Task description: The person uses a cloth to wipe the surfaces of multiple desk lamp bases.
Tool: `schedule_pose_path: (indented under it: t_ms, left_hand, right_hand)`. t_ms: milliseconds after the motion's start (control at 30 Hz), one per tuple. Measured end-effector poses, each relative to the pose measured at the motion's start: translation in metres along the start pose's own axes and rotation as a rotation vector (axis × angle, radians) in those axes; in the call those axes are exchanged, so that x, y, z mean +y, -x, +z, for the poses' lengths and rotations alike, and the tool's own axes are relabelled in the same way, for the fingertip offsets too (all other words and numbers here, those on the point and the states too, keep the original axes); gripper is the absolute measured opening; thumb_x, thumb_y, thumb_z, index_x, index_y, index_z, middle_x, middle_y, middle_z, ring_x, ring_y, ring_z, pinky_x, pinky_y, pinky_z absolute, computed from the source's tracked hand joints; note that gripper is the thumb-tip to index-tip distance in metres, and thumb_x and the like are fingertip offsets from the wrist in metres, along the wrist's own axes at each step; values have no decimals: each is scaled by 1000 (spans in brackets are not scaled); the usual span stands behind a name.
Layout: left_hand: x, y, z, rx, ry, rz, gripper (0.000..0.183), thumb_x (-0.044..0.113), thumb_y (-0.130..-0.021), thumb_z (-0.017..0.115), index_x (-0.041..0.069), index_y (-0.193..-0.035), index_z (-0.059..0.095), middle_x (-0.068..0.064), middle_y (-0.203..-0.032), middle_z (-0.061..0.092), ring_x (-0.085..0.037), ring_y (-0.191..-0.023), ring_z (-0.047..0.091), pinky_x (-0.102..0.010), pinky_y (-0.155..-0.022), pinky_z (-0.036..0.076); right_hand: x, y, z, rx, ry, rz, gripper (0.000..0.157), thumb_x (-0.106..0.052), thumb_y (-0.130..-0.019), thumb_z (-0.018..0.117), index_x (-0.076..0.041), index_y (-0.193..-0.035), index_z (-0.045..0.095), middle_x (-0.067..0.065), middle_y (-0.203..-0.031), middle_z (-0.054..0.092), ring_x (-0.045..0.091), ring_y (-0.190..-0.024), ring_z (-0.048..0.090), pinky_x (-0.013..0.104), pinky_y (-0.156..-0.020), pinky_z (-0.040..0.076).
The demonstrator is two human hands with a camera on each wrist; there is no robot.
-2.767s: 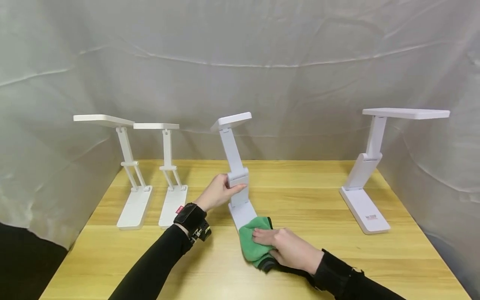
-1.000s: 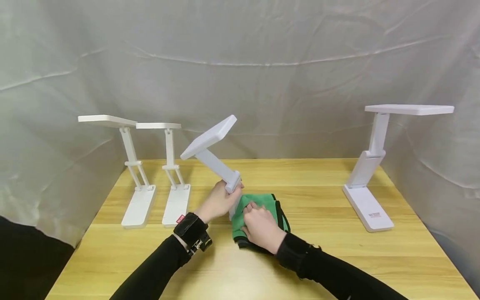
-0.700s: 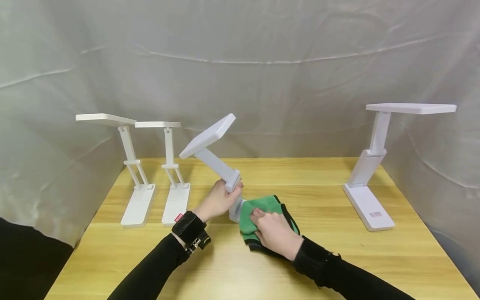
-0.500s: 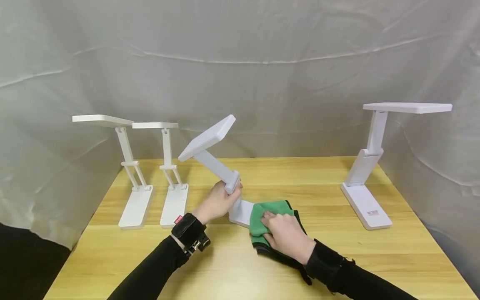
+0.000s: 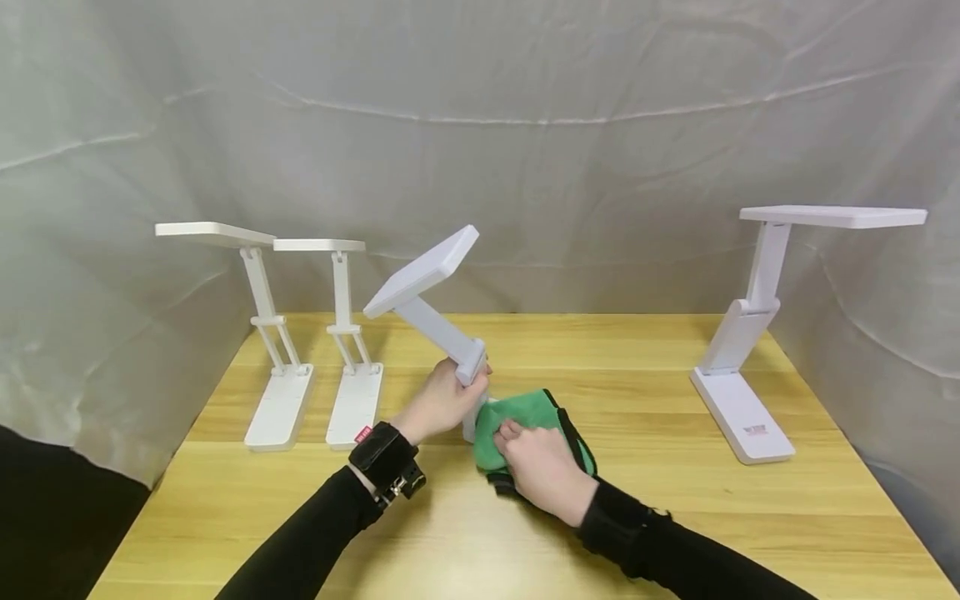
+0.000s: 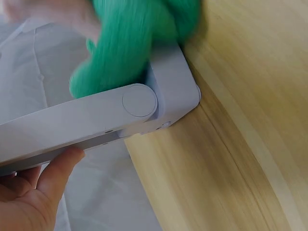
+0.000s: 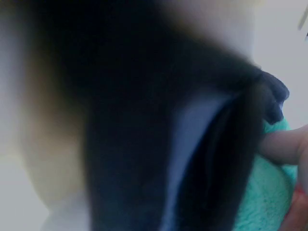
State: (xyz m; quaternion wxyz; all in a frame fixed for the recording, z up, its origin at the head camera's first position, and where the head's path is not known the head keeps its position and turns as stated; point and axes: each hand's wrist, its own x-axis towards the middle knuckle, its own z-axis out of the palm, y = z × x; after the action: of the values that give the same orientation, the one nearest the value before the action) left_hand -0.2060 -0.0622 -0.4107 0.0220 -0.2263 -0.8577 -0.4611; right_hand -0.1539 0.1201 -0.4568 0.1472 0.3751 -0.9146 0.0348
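A white folding desk lamp stands mid-table, its panel tilted to the left. My left hand grips its lower arm just under the middle hinge; in the left wrist view the thumb of the left hand presses along that arm. My right hand holds a green cloth with black edging, fingers curled into it, over the lamp's base, which it mostly covers. Seen from the left wrist, the cloth lies bunched against the base hinge. The right wrist view is blurred, mostly black edging beside the green cloth.
Two more white desk lamps stand unfolded on the left, the outer lamp and the inner lamp with a red tag. Another lamp stands at the right. Grey fabric hangs behind the wooden table.
The middle lamp has turned and its panel now tilts left. My left hand keeps its grip on the arm. The cloth in my right hand slid right along the base, then back left toward the hinge.
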Motion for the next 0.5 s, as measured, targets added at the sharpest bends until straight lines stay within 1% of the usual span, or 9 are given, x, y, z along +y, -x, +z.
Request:
schedule_pose_path:
  t_ms: [67, 133, 167, 233, 300, 333, 400, 433, 500]
  left_hand:
    - [1, 0, -1, -6, -3, 1, 9, 10, -93, 49, 3, -98, 52, -12, -98, 62, -21, -89, 61, -34, -76, 54]
    - [2, -1, -2, -11, -9, 1, 9, 9, -94, 49, 2, -99, 53, -12, -98, 62, -21, -91, 60, -35, -77, 54]
    - [2, -1, -2, -14, -14, 1, 11, 9, -94, 49, 2, -100, 53, -11, -98, 62, -22, -91, 60, -35, -78, 54]
    - [2, -1, -3, -20, -18, -3, 13, 11, -94, 48, 2, -101, 54, -11, -99, 62, -22, -92, 60, -36, -79, 53]
    - [2, -1, -2, -22, -14, -16, 14, 12, -94, 48, 2, -101, 54, -12, -100, 62, -22, -92, 60, -36, -79, 53]
    - [2, -1, -2, -25, -9, -24, 14, 13, -94, 47, 3, -102, 54, -13, -101, 62, -22, -92, 60, -36, -79, 53]
    - [2, 0, -1, -30, 4, -29, 13, 13, -94, 47, 4, -101, 53, -14, -101, 62, -22, -92, 60, -37, -78, 53]
    - [2, 0, -1, -31, 5, -32, 13, 13, -94, 48, 4, -101, 52, -14, -101, 62, -22, -92, 60, -36, -79, 53]
    - [1, 0, -3, -24, 12, -32, 13, 13, -94, 48, 3, -101, 52, -13, -101, 62, -22, -92, 60, -36, -79, 53]
  right_hand:
    - [9, 10, -4, -29, -60, 10, 24, -17, -77, 72, -14, -101, 70, 2, -107, 69, 22, -71, 66, 32, -42, 48]
    - [17, 15, -7, -30, -82, 46, 34, -26, -77, 75, -14, -108, 70, 5, -114, 68, 23, -74, 67, 32, -43, 49]
    - [18, 16, -7, -24, -80, 72, 37, -32, -77, 76, -12, -107, 70, 7, -112, 68, 23, -72, 67, 32, -43, 50]
    - [17, 11, -5, -2, -28, 108, 43, -43, -77, 74, -8, -102, 70, 9, -105, 69, 22, -66, 65, 33, -42, 49]
    - [11, 1, -1, 21, 34, 125, 51, -50, -77, 71, -3, -96, 70, 13, -99, 69, 23, -67, 65, 34, -41, 49]
    - [7, -5, 1, 29, 55, 123, 52, -52, -77, 71, -2, -92, 69, 14, -95, 69, 24, -68, 65, 35, -41, 49]
    - [-3, -16, 5, 39, 95, 110, 51, -49, -78, 71, 1, -88, 70, 18, -92, 69, 28, -77, 66, 37, -42, 50]
    - [-7, -21, 7, 49, 103, 99, 48, -46, -78, 71, 1, -86, 70, 18, -91, 69, 28, -80, 66, 37, -42, 51]
    - [-12, -25, 10, 59, 94, 70, 33, -36, -78, 73, -3, -82, 68, 13, -87, 68, 27, -80, 65, 37, -41, 50]
